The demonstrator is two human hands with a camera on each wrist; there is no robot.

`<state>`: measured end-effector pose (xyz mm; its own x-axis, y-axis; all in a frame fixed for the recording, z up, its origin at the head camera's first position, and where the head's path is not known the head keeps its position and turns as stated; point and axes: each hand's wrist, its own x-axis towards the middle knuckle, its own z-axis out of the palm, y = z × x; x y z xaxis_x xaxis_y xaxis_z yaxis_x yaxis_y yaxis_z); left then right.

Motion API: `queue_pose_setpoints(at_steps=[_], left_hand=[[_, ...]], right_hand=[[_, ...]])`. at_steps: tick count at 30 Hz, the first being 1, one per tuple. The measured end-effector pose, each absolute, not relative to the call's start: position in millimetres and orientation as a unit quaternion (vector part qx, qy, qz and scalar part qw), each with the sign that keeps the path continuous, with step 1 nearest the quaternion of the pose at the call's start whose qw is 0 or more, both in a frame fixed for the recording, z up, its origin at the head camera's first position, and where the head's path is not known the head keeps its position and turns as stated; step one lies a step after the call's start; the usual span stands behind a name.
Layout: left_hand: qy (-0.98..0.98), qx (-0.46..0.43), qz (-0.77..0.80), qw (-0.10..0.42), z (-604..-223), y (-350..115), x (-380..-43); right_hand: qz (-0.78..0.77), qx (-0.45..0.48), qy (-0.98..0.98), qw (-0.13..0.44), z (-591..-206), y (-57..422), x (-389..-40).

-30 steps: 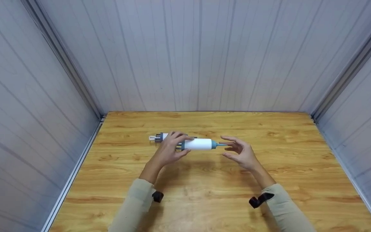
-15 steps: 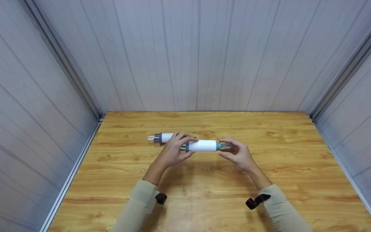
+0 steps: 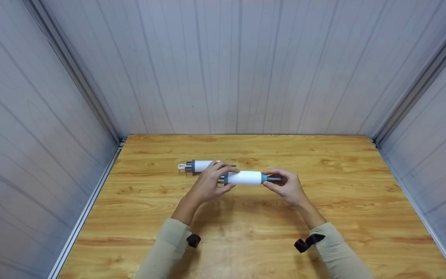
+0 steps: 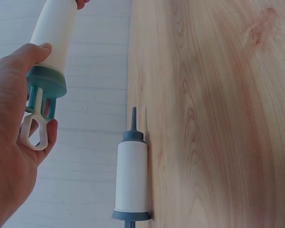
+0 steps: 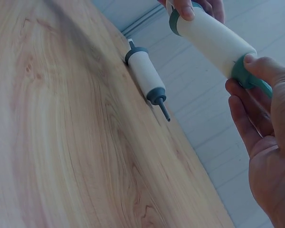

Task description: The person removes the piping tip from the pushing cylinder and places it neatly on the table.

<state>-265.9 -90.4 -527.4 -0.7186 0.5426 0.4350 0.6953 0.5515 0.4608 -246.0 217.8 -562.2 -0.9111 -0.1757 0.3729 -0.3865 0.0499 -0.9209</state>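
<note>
A white syringe-like dispenser (image 3: 246,178) with teal ends is held level above the table, its thin nozzle to the right. My left hand (image 3: 208,184) grips its barrel near the handle end; in the left wrist view the thumb lies on the barrel, and a white loop handle (image 4: 34,132) sticks out below the teal flange. With thumb and fingers my right hand (image 3: 288,188) pinches the teal nozzle cap (image 5: 243,73). Behind the left hand, a second white dispenser (image 3: 203,166) with dark grey ends lies on the table, partly hidden in the head view.
The wood-grain table (image 3: 246,240) fills the lower part of the head view. Pale panel walls (image 3: 223,69) rise behind it and at both sides. A black wrist device (image 3: 194,240) sits at each sleeve cuff.
The teal-ended dispenser has moved slightly right and nearer to me with my left hand. My right hand, earlier loose around the nozzle, has closed onto the teal cap.
</note>
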Motion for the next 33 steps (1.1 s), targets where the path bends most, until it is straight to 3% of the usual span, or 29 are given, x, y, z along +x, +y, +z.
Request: queue_pose_setpoints(at_steps=[13, 33], left_hand=[[-0.872, -0.370, -0.291, 0.131, -526, -86, -262], [-0.858, -0.417, -0.224, 0.199, -514, -90, -250]], right_hand=[[0.651, 0.208, -0.724, 0.087, -567, 219, -241], [0.658, 0.225, -0.714, 0.079, -557, 219, -230]])
